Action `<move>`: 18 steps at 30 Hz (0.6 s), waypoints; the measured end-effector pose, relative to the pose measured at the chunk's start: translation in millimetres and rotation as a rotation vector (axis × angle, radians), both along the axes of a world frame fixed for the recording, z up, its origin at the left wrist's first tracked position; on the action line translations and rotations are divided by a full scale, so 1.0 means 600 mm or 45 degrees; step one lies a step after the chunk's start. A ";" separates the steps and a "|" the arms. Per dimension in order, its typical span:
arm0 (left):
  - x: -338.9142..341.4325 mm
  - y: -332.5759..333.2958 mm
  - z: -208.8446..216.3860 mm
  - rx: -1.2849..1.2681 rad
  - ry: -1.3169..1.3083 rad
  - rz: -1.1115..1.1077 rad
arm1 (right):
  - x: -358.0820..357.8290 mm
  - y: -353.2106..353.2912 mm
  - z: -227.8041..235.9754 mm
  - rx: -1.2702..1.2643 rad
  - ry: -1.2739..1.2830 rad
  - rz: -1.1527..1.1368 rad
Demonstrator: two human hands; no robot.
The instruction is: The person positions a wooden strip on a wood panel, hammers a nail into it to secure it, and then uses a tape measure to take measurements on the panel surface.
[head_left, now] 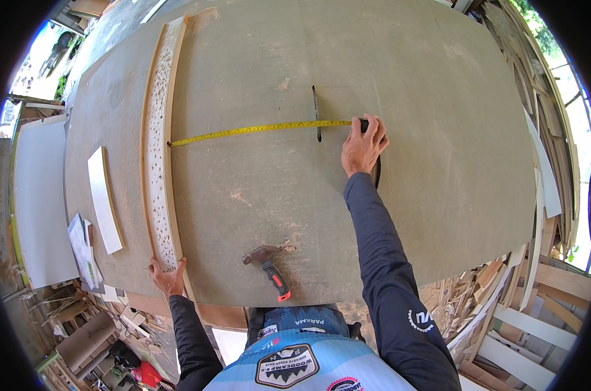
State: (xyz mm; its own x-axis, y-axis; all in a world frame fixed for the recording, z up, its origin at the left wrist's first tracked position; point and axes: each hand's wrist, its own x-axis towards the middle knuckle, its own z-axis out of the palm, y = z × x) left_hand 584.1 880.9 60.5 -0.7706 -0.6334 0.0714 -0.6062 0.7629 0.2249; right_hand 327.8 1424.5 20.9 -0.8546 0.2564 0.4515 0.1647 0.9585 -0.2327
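Note:
My right hand is closed round the dark case of a tape measure over the table. Its yellow blade runs out to the left, with its end hook at the right side of a long wooden fence. The tape passes across a narrow saw blade standing up through the tabletop. At the near end of the fence, my left hand grips it, thumb on one side and fingers on the other. The fence has pale edges and a white, speckled, chip-strewn middle.
A claw hammer with a black and red handle lies near the table's front edge. Left of the fence are a white board strip and some papers. Wood offcuts are heaped below the right front. Boards lean at the right.

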 end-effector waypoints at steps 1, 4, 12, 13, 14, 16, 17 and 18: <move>-0.002 0.004 0.003 0.004 -0.009 0.005 | 0.000 0.000 0.000 0.000 -0.009 -0.003; -0.004 0.006 0.007 0.024 -0.014 0.009 | 0.000 0.001 -0.001 0.001 -0.009 -0.009; 0.006 -0.004 -0.014 -0.003 0.069 -0.004 | -0.001 -0.004 0.005 0.008 -0.036 -0.038; 0.007 -0.005 -0.017 0.007 0.076 0.004 | -0.001 -0.005 0.005 0.013 -0.036 -0.036; 0.009 -0.006 -0.021 0.017 0.083 0.012 | -0.002 -0.006 0.006 0.019 -0.036 -0.033; 0.005 -0.005 -0.019 0.021 0.104 -0.008 | 0.001 0.002 -0.001 0.002 -0.024 -0.019; 0.002 -0.004 -0.017 0.024 0.114 -0.019 | 0.002 0.006 -0.004 -0.006 -0.018 -0.012; 0.003 -0.004 -0.018 0.037 0.110 -0.007 | 0.001 0.004 -0.003 -0.002 -0.015 -0.010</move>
